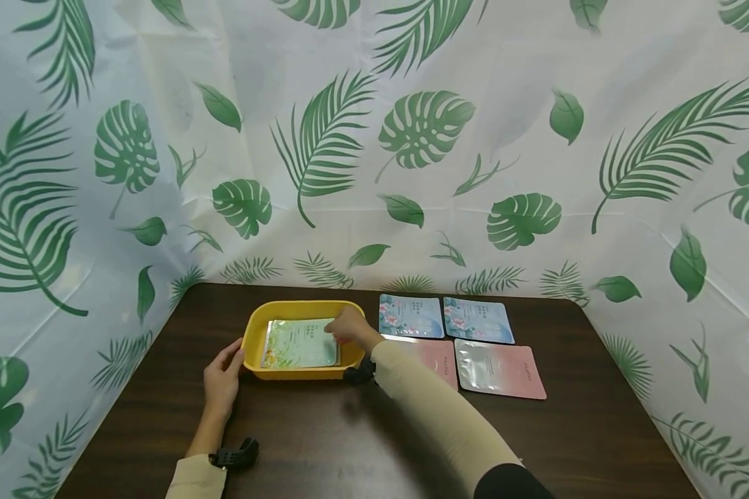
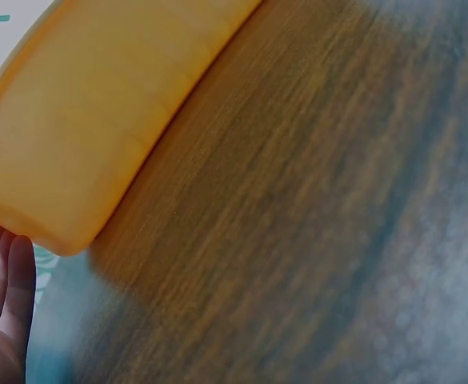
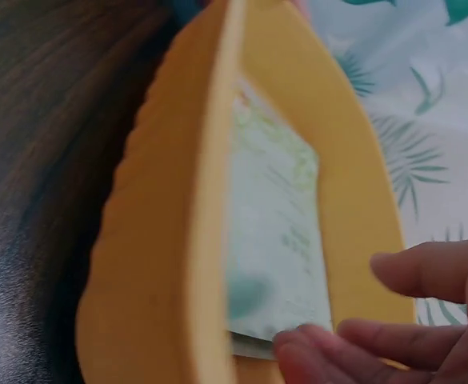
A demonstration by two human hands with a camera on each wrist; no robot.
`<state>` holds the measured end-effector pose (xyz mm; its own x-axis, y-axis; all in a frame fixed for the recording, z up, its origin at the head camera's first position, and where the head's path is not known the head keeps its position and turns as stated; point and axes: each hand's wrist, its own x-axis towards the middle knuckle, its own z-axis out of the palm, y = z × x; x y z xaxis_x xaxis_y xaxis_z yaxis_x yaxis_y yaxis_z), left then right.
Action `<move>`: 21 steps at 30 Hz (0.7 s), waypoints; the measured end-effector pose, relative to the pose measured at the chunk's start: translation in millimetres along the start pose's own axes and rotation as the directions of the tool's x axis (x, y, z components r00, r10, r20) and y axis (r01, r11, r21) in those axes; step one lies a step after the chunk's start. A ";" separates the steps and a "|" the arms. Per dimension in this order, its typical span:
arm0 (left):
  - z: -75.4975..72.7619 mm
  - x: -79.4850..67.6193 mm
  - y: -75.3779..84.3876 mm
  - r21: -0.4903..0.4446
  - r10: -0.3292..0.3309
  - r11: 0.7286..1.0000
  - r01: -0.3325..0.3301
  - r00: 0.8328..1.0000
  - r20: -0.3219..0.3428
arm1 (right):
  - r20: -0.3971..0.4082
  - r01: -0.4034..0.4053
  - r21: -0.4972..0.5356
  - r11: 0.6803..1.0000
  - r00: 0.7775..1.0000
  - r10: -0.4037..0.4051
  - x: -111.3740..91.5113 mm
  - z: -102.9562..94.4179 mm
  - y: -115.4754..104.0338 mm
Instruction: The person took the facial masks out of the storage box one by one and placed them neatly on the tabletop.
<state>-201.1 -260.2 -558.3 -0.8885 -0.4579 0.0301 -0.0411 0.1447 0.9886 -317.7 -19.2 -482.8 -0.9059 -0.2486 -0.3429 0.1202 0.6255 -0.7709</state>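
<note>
A yellow plastic basket (image 1: 306, 374) stands on the table's left side. In it lie green-and-white face mask packets (image 1: 301, 343), stacked, with a second edge showing beneath the top one. My left hand (image 1: 220, 383) touches the basket's left end; its fingers (image 2: 19, 276) lie fairly straight against the outer wall. Over the basket's right end reaches my right hand (image 1: 351, 327). In the right wrist view its thumb (image 3: 426, 270) stands apart from the fingers, whose tips are right at the top packet's near edge.
Two blue floral mask packets (image 1: 410, 316) lie at the back, right of the basket. In front of them are two pink-and-silver packets (image 1: 502, 369), the left one partly hidden by my right sleeve (image 1: 440, 409). A leaf-print curtain (image 1: 437, 229) rises behind the dark wooden table (image 1: 312, 443).
</note>
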 end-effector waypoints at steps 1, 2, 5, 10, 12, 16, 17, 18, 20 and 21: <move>-0.2 -0.1 -0.3 0.004 -0.003 1.000 0.003 1.000 0.000 | 0.001 -0.007 -0.039 0.999 1.000 0.007 0.6 2.6 -0.1; -0.3 -0.3 -0.3 0.008 -0.004 1.000 0.004 1.000 0.002 | 0.001 -0.013 -0.078 0.997 1.000 0.013 1.2 5.0 -0.2; -0.5 0.0 -0.6 0.007 -0.005 1.000 0.005 1.000 0.004 | -0.007 -0.020 -0.163 0.986 1.000 0.019 1.7 10.0 -1.0; 0.0 1.2 0.9 0.001 0.003 1.000 -0.003 1.000 0.002 | -0.007 -0.029 -0.241 0.970 1.000 0.028 0.1 12.8 -2.3; 0.3 1.8 1.6 0.003 0.003 1.000 -0.003 1.000 0.001 | -0.006 -0.032 -0.255 0.966 1.000 0.031 0.5 13.4 -3.3; 0.1 1.7 1.6 0.006 -0.004 1.000 0.004 1.000 0.001 | -0.021 -0.032 -0.230 0.973 0.999 0.028 0.7 15.9 -5.2; -0.1 1.3 1.3 0.007 -0.006 1.000 0.006 1.000 0.001 | -0.025 -0.030 -0.213 0.977 0.999 0.025 0.6 16.7 -5.3; -0.2 0.9 1.1 0.008 -0.007 1.000 0.007 1.000 -0.001 | -0.032 -0.030 -0.192 0.981 0.999 0.025 -0.1 17.4 -5.3; -0.1 0.3 0.5 0.008 -0.002 1.000 0.002 1.000 0.001 | -0.042 -0.042 -0.152 0.987 0.998 0.036 -1.8 18.4 -5.5; 0.0 0.0 0.2 0.012 -0.002 1.000 0.002 1.000 0.002 | -0.046 -0.048 -0.137 0.989 0.998 0.042 -2.5 18.8 -5.5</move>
<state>-201.1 -260.1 -558.1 -0.8895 -0.4561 0.0278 -0.0482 0.1542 0.9869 -308.5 -35.9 -487.8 -0.9178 -0.1876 -0.3499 0.1069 0.7321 -0.6727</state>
